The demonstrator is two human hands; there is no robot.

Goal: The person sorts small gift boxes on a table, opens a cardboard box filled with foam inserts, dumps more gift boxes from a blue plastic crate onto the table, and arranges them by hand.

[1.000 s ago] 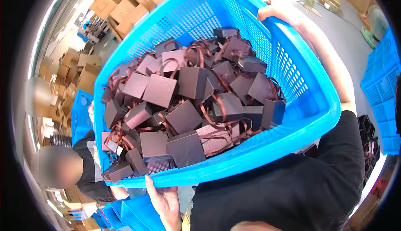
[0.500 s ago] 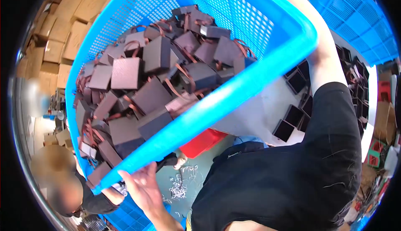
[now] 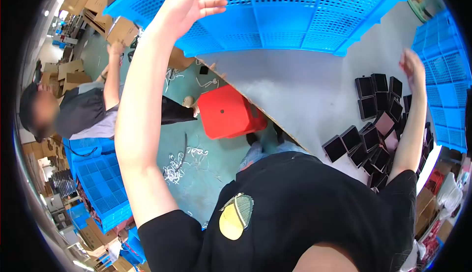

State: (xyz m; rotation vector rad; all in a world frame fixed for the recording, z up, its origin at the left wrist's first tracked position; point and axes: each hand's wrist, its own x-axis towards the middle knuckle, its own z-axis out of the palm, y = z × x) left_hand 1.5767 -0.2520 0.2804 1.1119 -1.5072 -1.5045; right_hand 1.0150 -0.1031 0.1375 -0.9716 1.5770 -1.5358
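Note:
The large blue plastic basket (image 3: pixel 255 21) now stands at the top of the view on the grey tabletop, its perforated side facing me. What it holds is mostly hidden behind that side. My left hand (image 3: pixel 194 1) is raised in front of the basket's left part, fingers stretched out and holding nothing. Whether it touches the basket I cannot tell. Off to the right, my right hand (image 3: pixel 414 68) hangs away from the basket with loosely bent, parted fingers and nothing in them. Below it, several dark open boxes (image 3: pixel 378 100) lie on the grey table (image 3: pixel 295 90).
A red stool (image 3: pixel 226 112) stands beside the table edge. A co-worker (image 3: pixel 93 105) is at the left with an arm raised, near blue crates (image 3: pixel 103 178). White scraps (image 3: pixel 174 169) litter the green floor. Stacked blue baskets (image 3: pixel 442 85) stand at the right.
The basket, earlier tilted close to me and showing its dark boxes with brown ribbons, is now farther off and upright. Both hands have come away from its rim.

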